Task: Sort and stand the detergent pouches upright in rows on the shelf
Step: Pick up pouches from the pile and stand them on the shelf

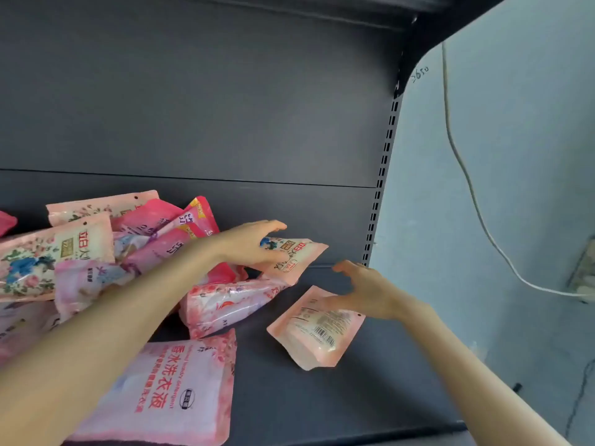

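Note:
A jumbled heap of pink detergent pouches (106,252) lies on the left half of the dark shelf (289,397). My left hand (254,243) rests on a floral peach pouch (294,257) at the heap's right edge, fingers curled over its top. To the right, a peach pouch (317,331) lies flat with its barcode side up. My right hand (363,291) is on its upper edge, thumb and fingers apart. A large pink pouch with red lettering (167,391) lies flat near the front edge. No pouch stands upright.
The shelf's dark back panel (225,107) rises behind the heap. A perforated upright post (380,188) marks the shelf's right end. Beyond it is a pale wall (515,156) with a white cable (476,204) hanging down. Bare shelf floor shows to the right of the pouches.

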A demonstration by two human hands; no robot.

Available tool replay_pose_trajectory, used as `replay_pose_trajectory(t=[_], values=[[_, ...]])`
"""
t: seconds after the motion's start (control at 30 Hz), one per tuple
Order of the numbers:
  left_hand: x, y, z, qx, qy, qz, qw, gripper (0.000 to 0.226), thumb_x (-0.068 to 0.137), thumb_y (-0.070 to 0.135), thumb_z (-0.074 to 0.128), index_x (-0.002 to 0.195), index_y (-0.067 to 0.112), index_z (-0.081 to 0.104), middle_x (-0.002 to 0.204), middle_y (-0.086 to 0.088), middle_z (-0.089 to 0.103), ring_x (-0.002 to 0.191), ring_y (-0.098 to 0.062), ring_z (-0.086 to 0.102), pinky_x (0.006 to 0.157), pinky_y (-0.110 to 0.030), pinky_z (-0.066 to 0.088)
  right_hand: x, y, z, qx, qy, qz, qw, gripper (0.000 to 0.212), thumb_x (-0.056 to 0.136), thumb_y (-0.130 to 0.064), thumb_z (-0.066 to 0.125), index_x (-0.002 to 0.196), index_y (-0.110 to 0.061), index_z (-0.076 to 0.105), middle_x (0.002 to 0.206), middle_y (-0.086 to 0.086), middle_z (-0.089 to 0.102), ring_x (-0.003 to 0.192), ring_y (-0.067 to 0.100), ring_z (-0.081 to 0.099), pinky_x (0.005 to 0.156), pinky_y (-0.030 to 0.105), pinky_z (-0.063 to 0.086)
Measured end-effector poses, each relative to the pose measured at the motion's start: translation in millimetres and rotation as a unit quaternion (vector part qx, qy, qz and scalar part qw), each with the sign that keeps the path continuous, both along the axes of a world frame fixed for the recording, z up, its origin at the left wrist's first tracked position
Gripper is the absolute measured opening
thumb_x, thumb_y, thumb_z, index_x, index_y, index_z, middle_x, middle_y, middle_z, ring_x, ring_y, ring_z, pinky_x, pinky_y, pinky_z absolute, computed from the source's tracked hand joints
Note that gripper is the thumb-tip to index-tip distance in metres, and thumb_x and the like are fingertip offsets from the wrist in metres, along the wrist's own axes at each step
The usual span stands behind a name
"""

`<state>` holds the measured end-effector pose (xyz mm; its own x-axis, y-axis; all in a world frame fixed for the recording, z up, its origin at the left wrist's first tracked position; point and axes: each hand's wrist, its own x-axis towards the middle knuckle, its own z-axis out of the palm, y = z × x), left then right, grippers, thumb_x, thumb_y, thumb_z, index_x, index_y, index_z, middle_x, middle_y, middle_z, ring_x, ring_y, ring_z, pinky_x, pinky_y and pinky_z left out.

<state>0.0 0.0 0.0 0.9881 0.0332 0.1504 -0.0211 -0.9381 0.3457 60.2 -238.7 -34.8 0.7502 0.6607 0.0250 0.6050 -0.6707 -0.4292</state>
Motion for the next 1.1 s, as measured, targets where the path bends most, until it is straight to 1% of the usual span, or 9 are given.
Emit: replay_pose_trajectory(t=[0.1,0.2,0.3,0.5,0.57,0.67,0.8,0.9,1.1], values=[[7.9,0.1,3.0,-0.043,0.078,0.006,0.996,0.076,0.087,0.044,0.062,0.148,0.032,0.019,0.141,0.017,0.032,0.126,-0.009,0.04,0.072,-0.013,0.048,9.3,1.1,-4.3,-0.037,0.063,0.003,0.997,0.095,0.069,-0.064,0.07,0.144,-0.023,0.029,0.14,-0.002,0.042,0.126,0.017,0.043,0.095,0.026,0.038],[19.2,2.7,2.0,-0.033,0.102,-0.012,0.994,0.084,0.083,0.048,0.065,0.149,0.032,0.016,0.15,0.017,0.027,0.132,-0.005,0.035,0.1,-0.016,0.035,13.9,4.5,-6.1,-0.071,0.073,-0.001,0.995,0.097,0.067,-0.065,0.071,0.143,-0.018,0.031,0.134,-0.002,0.047,0.119,0.017,0.047,0.094,0.027,0.04],[26.4,6.9,0.1,-0.017,0.114,-0.015,0.993,0.087,0.078,0.054,0.067,0.148,0.034,0.019,0.148,0.018,0.031,0.131,-0.006,0.038,0.108,-0.025,0.032,15.0,8.5,-3.1,-0.106,0.054,-0.013,0.993,0.096,0.062,-0.069,0.071,0.134,-0.013,0.043,0.128,0.0,0.052,0.113,0.018,0.054,0.097,0.034,0.046],[32.8,7.1,-2.3,0.081,0.054,0.006,0.995,0.083,0.066,0.065,0.07,0.137,0.036,0.04,0.125,0.013,0.049,0.119,-0.013,0.04,0.103,-0.039,0.036,14.8,15.2,-2.7,-0.103,0.079,0.002,0.992,0.068,0.059,-0.065,0.077,0.1,-0.011,0.065,0.102,0.003,0.07,0.09,0.018,0.068,0.07,0.027,0.048],[31.3,3.1,-1.7,0.07,0.038,0.004,0.997,0.063,0.064,0.063,0.074,0.117,0.037,0.053,0.11,0.01,0.052,0.11,-0.012,0.042,0.092,-0.035,0.04,11.9,15.2,-2.3,-0.113,0.091,0.0,0.989,0.064,0.061,-0.065,0.076,0.096,-0.013,0.064,0.099,0.001,0.071,0.082,0.015,0.067,0.07,0.025,0.048],[26.2,-1.4,0.3,0.032,0.012,-0.003,0.999,0.048,0.063,0.056,0.078,0.094,0.028,0.054,0.096,0.007,0.053,0.093,-0.009,0.048,0.071,-0.027,0.04,9.2,11.9,-0.5,-0.118,0.101,-0.004,0.988,0.055,0.064,-0.061,0.076,0.093,-0.018,0.058,0.097,-0.002,0.069,0.078,0.01,0.065,0.07,0.023,0.05],[17.5,-4.7,7.9,-0.009,-0.019,0.006,1.0,0.049,0.066,0.047,0.08,0.09,0.019,0.048,0.087,0.009,0.063,0.076,-0.012,0.062,0.057,-0.026,0.045,7.7,3.6,6.6,-0.069,0.117,0.002,0.991,0.039,0.065,-0.048,0.082,0.083,-0.02,0.062,0.093,0.002,0.072,0.077,0.015,0.07,0.068,0.028,0.056],[13.9,-6.4,12.7,-0.026,-0.068,0.027,0.997,0.053,0.064,0.052,0.079,0.088,0.018,0.046,0.087,0.005,0.064,0.078,-0.015,0.063,0.064,-0.037,0.05,6.2,-0.6,13.1,0.004,0.122,-0.02,0.992,0.038,0.066,-0.035,0.085,0.084,-0.024,0.054,0.094,-0.001,0.068,0.079,0.015,0.068,0.074,0.034,0.057],[11.7,-14.8,19.8,-0.166,-0.114,0.042,0.979,0.042,0.08,0.037,0.072,0.106,0.014,0.049,0.099,0.007,0.062,0.09,-0.01,0.062,0.075,-0.033,0.052,20.4,-5.4,40.1,0.164,0.11,-0.023,0.98,0.05,0.063,-0.012,0.087,0.103,-0.012,0.056,0.094,0.007,0.072,0.077,0.021,0.071,0.07,0.036,0.06]])
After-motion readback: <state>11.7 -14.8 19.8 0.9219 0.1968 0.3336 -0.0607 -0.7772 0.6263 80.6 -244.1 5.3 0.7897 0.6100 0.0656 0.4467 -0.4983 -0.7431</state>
